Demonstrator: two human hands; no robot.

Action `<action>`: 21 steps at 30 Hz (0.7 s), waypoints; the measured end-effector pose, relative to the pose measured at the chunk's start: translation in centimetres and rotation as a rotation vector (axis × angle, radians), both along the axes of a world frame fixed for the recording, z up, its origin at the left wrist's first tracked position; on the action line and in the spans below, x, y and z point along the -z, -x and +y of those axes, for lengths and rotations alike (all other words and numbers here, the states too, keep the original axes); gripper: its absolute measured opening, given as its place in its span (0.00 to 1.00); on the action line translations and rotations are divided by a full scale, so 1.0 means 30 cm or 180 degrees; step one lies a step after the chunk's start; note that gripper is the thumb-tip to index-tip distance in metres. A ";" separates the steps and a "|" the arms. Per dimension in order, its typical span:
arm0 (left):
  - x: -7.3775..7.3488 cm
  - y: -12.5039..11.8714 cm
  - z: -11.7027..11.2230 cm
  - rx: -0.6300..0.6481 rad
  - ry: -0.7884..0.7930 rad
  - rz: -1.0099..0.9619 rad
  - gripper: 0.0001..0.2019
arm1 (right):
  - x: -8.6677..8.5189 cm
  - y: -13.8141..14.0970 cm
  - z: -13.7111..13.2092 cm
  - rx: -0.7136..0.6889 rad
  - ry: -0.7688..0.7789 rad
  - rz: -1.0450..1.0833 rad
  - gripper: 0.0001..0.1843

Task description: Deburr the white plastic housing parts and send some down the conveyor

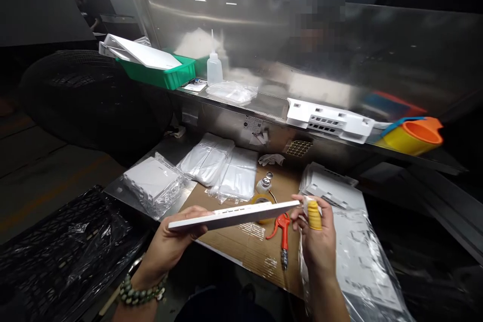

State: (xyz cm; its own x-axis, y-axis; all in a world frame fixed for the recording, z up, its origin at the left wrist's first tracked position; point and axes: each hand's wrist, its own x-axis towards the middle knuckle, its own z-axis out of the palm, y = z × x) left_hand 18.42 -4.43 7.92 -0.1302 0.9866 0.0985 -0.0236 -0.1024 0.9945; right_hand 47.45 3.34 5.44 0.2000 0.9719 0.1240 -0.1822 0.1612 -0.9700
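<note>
My left hand (171, 246) grips the near left end of a flat white plastic panel (234, 215), held edge-on and nearly level above the bench. My right hand (315, 234) pinches the panel's right end at its tip; a yellow finger cot (314, 215) covers one finger. Just below the panel lie a red-handled air blow gun (281, 234) and a roll of tape (264, 200) on the brown cardboard sheet (245, 246).
Bagged white panels lie left (153, 183) and centre (222, 166), more in plastic at right (354, 246). A steel shelf carries a green bin (162, 73), squeeze bottle (214, 68), white bracket (330, 121) and orange-yellow cups (413, 136). A black crate (56, 251) sits lower left.
</note>
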 end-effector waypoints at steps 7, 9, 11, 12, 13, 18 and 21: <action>-0.020 0.008 0.033 0.0482 -0.0448 0.0327 0.08 | -0.056 0.004 -0.021 -0.0651 0.0898 0.0971 0.22; -0.015 0.006 0.032 0.0472 -0.0539 0.0505 0.09 | -0.052 0.018 -0.024 -0.0605 0.0934 0.1095 0.21; -0.007 -0.005 0.026 0.0348 -0.0609 0.0383 0.21 | -0.045 0.037 -0.027 -0.0533 0.0908 0.1246 0.19; -0.003 -0.013 0.024 0.0157 -0.0579 0.0052 0.29 | -0.040 0.047 -0.028 -0.0519 0.0866 0.1320 0.18; 0.003 -0.022 0.025 -0.0094 -0.0466 -0.0466 0.36 | -0.033 0.057 -0.030 -0.0503 0.0806 0.1365 0.17; 0.053 -0.029 0.086 -0.0150 0.0962 -0.3215 0.29 | 0.027 0.094 -0.038 -0.0452 0.0482 0.1070 0.12; 0.091 0.000 0.137 0.0677 0.1169 -0.3667 0.33 | 0.059 0.094 -0.037 -0.0669 0.0522 0.1087 0.13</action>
